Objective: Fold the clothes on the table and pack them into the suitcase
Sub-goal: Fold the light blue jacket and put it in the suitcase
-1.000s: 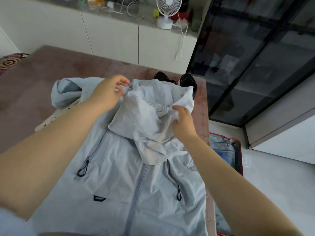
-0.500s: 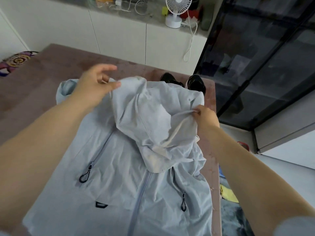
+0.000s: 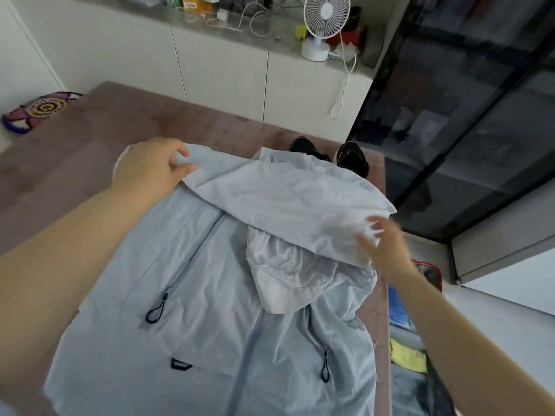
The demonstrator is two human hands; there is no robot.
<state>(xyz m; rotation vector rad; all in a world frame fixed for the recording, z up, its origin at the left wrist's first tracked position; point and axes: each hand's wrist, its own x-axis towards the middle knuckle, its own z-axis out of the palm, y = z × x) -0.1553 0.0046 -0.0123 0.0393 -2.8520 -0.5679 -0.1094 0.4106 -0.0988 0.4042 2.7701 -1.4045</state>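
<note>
A pale blue zip jacket (image 3: 210,319) lies front-up on the brown table (image 3: 90,145), its hood (image 3: 288,205) folded down over the chest. My left hand (image 3: 150,172) pinches the hood's left edge near the shoulder. At the hood's right corner my right hand (image 3: 381,244) is blurred, its fingers spread and touching the cloth. The open red-rimmed suitcase (image 3: 432,274) stands on the floor to the right of the table, with blue and yellow clothes inside.
Two black shoes (image 3: 351,157) sit at the table's far edge behind the jacket. A patterned cushion (image 3: 39,109) lies at the far left. A white fan (image 3: 321,28) and cables stand on the cabinet behind. Dark glass doors are on the right.
The hood has been pulled wider and laid flatter across the jacket's chest. My left hand moved left with its edge. My right hand slid down and right and opened its pinch.
</note>
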